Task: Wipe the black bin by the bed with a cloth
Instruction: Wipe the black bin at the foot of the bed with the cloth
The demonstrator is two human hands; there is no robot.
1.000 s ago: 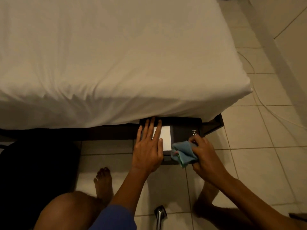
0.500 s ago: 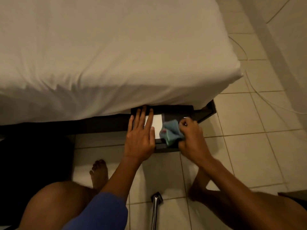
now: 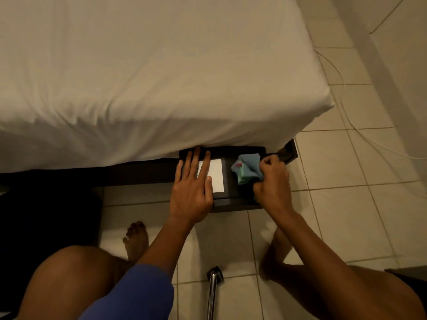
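The black bin (image 3: 228, 195) stands on the tiled floor, tucked against the bed's edge, with a white label (image 3: 217, 175) on its top. My left hand (image 3: 193, 188) lies flat on the bin's left side, fingers spread over part of the label. My right hand (image 3: 272, 183) is closed around a bunched blue-green cloth (image 3: 247, 168), which presses on the right part of the bin's top. The bin's far edge is hidden under the mattress overhang.
A bed with a white sheet (image 3: 150, 77) fills the upper view, on a dark frame (image 3: 138, 174). A thin white cable (image 3: 346, 112) trails over the floor tiles at right. A chrome rod (image 3: 212, 294) lies between my bare feet. A dark object (image 3: 46, 227) sits at left.
My right hand has moved the cloth from the bin's middle, beside the label, to its right side. My left hand stays flat on the bin. The camera has shifted a little.
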